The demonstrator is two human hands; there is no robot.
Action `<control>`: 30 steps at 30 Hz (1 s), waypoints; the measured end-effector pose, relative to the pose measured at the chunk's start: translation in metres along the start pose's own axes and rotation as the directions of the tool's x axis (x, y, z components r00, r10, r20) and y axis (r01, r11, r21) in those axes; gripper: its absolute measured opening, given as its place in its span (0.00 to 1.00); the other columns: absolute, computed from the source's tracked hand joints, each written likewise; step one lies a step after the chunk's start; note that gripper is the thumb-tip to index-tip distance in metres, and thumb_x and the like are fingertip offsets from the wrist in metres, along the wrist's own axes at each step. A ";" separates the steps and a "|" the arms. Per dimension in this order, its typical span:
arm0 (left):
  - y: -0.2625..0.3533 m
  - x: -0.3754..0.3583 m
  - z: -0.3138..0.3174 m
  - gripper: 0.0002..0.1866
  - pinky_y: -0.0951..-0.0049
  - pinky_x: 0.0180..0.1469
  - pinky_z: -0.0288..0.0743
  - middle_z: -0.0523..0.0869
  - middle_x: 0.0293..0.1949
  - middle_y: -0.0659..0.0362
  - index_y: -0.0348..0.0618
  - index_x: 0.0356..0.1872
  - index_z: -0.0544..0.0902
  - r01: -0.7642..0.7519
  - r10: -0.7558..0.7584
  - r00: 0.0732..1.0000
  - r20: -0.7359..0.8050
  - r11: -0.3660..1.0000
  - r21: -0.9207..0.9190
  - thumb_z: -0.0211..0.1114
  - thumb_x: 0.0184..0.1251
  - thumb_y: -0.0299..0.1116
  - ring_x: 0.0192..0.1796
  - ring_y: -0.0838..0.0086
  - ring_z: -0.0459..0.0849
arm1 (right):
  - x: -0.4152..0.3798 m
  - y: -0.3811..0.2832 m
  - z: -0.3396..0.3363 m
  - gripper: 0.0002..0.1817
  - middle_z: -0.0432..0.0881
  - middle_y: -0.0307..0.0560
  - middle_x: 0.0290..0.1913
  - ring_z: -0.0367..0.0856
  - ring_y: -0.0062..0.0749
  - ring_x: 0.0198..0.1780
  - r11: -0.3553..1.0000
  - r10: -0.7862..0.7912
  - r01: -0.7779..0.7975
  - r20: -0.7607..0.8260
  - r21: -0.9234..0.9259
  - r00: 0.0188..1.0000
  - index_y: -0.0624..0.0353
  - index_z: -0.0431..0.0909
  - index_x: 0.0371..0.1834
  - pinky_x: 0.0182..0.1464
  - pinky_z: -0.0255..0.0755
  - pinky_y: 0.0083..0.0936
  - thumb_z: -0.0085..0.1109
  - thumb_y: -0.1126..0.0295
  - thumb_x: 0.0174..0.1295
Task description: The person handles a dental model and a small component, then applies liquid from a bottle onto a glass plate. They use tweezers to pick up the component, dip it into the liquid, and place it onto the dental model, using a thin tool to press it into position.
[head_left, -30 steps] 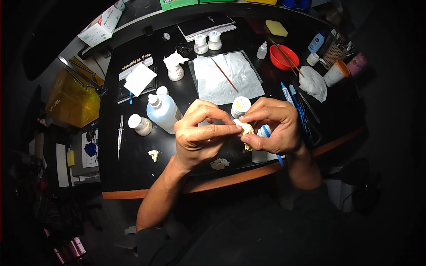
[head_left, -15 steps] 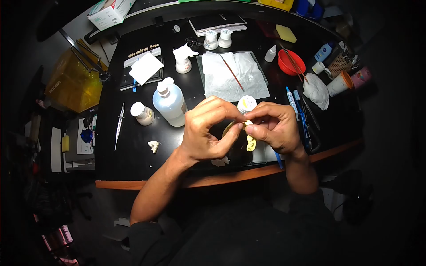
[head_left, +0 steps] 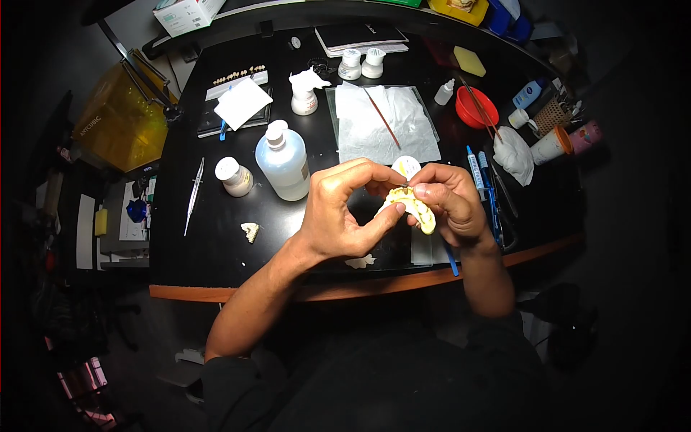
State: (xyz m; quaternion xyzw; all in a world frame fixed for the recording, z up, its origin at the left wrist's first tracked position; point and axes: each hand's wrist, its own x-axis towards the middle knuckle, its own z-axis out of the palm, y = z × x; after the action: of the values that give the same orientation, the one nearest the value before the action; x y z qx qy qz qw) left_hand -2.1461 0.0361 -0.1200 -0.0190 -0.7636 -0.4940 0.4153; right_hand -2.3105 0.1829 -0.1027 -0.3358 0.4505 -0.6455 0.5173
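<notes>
A pale yellow dental cast (head_left: 414, 207), curved like a jaw arch, is held up above the near part of the bench. My left hand (head_left: 345, 205) pinches it from the left, thumb on its face and index finger bent over the top. From the right, my right hand (head_left: 455, 205) grips it between thumb and fingers. A small dark piece sits at the cast's upper edge where my fingertips meet; its kind is too small to make out. Just behind my fingers stands a white-lidded jar (head_left: 407, 166), partly hidden.
A large translucent bottle (head_left: 283, 162) and a small jar (head_left: 235, 177) stand left of my hands, near tweezers (head_left: 193, 194) and a small cast piece (head_left: 250, 231). Behind lies a tissue-covered glass plate (head_left: 333, 119) with a brush (head_left: 382, 119). A red bowl (head_left: 476, 108) stands at right.
The dental cast has been turned so its broad toothed face shows, where before only a narrow edge was visible. Both hands still hold it, and the view has shifted slightly.
</notes>
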 end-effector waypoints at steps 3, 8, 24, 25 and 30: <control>0.001 0.000 0.000 0.11 0.74 0.40 0.81 0.91 0.32 0.53 0.33 0.40 0.90 0.058 -0.058 0.998 -0.007 0.998 -0.009 0.76 0.56 0.27 0.34 0.72 0.90 | 0.001 0.000 0.002 0.08 0.88 0.52 0.37 0.90 0.28 0.32 1.000 0.013 -0.013 -0.011 0.008 1.000 0.71 0.83 0.43 0.35 0.87 0.21 0.62 0.74 0.72; 0.002 0.001 0.000 0.08 0.73 0.38 0.80 0.90 0.29 0.54 0.35 0.36 0.90 0.124 -0.124 0.992 0.008 0.992 0.003 0.75 0.57 0.27 0.32 0.72 0.89 | 0.000 0.003 0.003 0.08 0.88 0.51 0.36 0.90 0.28 0.32 0.998 0.018 -0.019 -0.027 -0.057 0.999 0.71 0.83 0.43 0.36 0.86 0.21 0.62 0.74 0.72; 0.011 0.000 -0.003 0.06 0.76 0.38 0.73 0.91 0.32 0.58 0.40 0.36 0.91 -0.023 0.040 0.979 -0.199 0.996 0.083 0.77 0.58 0.21 0.33 0.74 0.87 | -0.001 0.012 0.012 0.12 0.84 0.52 0.49 0.88 0.27 0.47 0.822 -0.448 0.397 -0.034 -0.407 0.893 0.71 0.83 0.48 0.48 0.88 0.21 0.73 0.81 0.63; 0.011 -0.001 -0.001 0.06 0.76 0.38 0.73 0.91 0.33 0.58 0.39 0.37 0.92 0.017 -0.011 0.974 -0.226 1.000 0.025 0.77 0.59 0.21 0.33 0.75 0.86 | -0.001 0.013 0.011 0.15 0.82 0.54 0.52 0.88 0.30 0.50 0.738 -0.534 0.461 -0.009 -0.493 0.846 0.70 0.83 0.49 0.53 0.89 0.23 0.74 0.83 0.60; 0.016 -0.010 0.009 0.05 0.78 0.48 0.79 0.93 0.41 0.56 0.35 0.44 0.92 0.357 -0.446 0.893 -0.064 0.786 -0.506 0.74 0.70 0.22 0.43 0.80 0.88 | 0.007 0.018 0.012 0.20 0.84 0.52 0.49 0.89 0.32 0.47 0.297 -0.810 0.634 0.163 -0.714 0.564 0.65 0.85 0.49 0.47 0.88 0.24 0.82 0.80 0.53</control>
State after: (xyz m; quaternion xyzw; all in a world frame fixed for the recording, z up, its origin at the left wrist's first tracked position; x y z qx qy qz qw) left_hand -2.1378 0.0554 -0.1160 0.0866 -0.5620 -0.7447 0.3494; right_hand -2.2944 0.1724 -0.1151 -0.5955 0.5133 -0.6151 -0.0599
